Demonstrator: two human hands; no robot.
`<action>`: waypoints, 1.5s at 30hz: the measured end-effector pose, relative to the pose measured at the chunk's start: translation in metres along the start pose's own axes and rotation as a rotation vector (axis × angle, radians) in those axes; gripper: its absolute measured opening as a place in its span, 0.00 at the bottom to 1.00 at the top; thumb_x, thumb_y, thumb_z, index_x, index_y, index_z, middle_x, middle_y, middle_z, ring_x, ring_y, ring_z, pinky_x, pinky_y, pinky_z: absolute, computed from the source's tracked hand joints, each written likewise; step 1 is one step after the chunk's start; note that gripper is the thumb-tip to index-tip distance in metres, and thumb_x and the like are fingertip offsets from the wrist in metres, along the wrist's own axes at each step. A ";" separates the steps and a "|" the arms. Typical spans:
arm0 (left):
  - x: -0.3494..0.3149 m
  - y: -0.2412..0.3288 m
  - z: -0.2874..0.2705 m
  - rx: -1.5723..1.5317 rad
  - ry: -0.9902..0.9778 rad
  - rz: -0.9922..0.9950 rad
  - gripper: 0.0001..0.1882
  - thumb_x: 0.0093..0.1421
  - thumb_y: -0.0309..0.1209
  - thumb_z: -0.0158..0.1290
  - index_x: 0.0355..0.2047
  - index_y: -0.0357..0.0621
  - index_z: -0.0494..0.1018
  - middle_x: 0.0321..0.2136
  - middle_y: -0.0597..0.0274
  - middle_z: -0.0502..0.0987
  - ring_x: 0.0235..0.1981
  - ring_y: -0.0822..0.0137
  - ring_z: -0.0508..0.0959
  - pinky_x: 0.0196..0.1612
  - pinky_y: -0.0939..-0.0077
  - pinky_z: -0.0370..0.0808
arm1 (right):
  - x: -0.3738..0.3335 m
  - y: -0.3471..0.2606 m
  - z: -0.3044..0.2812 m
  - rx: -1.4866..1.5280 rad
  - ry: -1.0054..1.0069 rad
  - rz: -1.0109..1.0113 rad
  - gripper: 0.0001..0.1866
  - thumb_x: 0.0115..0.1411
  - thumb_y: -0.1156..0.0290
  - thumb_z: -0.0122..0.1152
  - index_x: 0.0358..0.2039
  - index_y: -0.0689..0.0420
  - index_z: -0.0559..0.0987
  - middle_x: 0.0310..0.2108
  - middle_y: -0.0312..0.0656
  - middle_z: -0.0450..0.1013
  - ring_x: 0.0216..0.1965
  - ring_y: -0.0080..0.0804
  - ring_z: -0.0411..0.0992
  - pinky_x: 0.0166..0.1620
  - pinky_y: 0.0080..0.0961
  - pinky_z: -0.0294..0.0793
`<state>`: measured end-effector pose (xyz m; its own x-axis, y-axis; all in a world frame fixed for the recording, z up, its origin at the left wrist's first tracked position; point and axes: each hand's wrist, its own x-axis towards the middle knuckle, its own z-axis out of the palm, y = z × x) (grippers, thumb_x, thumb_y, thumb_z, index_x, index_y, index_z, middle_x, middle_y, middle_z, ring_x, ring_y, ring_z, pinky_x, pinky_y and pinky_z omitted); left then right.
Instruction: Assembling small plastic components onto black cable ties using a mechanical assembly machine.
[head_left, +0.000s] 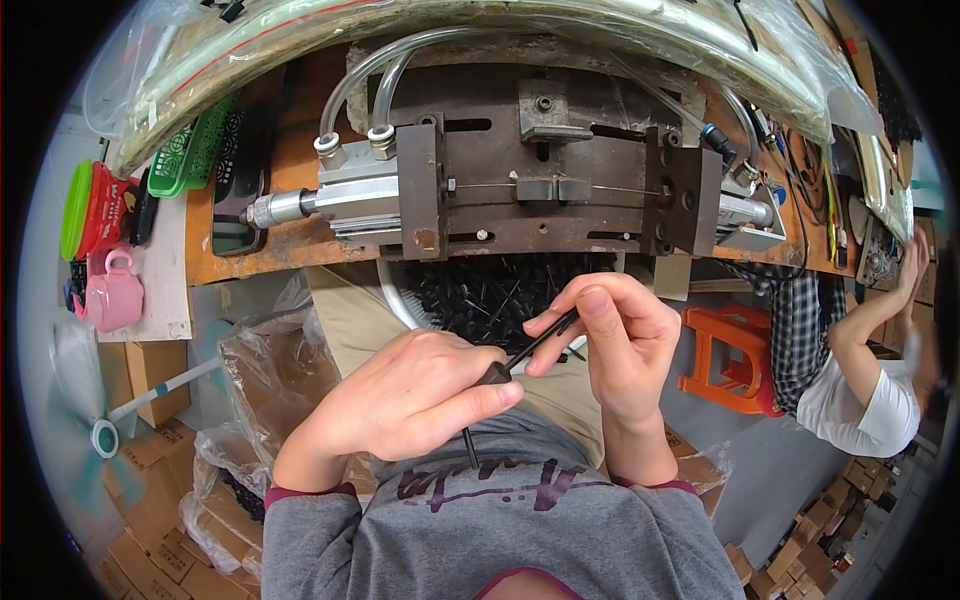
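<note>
From my end, my left hand (410,395) has its grip closed around the thick part of a slender black rod (538,344), while my right hand (625,345) pinches its upper end between thumb and fingers. I have it held before the grey shirt (480,520), near a heap of black parts (490,295), below the pneumatic fixture (490,215) on the wooden surface (285,262).

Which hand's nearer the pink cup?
Left. The left hand is to the right of the pink cup; the right hand is farther right.
</note>
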<state>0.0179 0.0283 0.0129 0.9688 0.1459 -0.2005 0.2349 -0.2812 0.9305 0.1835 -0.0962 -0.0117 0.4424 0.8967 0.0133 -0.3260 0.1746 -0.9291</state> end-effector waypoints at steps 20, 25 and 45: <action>0.000 0.004 0.001 0.005 0.054 -0.011 0.20 0.65 0.42 0.48 0.25 0.36 0.69 0.18 0.49 0.70 0.24 0.47 0.73 0.28 0.57 0.66 | -0.003 0.001 0.000 -0.018 0.024 -0.013 0.11 0.69 0.74 0.51 0.40 0.71 0.76 0.31 0.53 0.77 0.24 0.36 0.80 0.27 0.23 0.80; 0.005 0.006 0.016 -0.064 0.421 0.038 0.14 0.57 0.30 0.59 0.40 0.33 0.77 0.22 0.57 0.74 0.27 0.63 0.75 0.30 0.69 0.68 | 0.005 0.002 -0.011 -0.019 0.106 -0.040 0.12 0.70 0.71 0.50 0.40 0.69 0.75 0.30 0.52 0.78 0.21 0.33 0.78 0.26 0.21 0.78; 0.007 -0.001 0.027 0.075 0.553 0.407 0.17 0.44 0.22 0.67 0.38 0.41 0.84 0.42 0.55 0.81 0.32 0.67 0.80 0.28 0.79 0.73 | 0.009 -0.004 -0.010 0.046 0.137 0.052 0.15 0.70 0.69 0.50 0.49 0.68 0.75 0.30 0.53 0.78 0.20 0.31 0.77 0.25 0.20 0.77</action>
<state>0.0269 0.0038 0.0025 0.8028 0.4719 0.3644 -0.1142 -0.4781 0.8709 0.1974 -0.0930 -0.0114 0.5331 0.8415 -0.0876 -0.3880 0.1512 -0.9092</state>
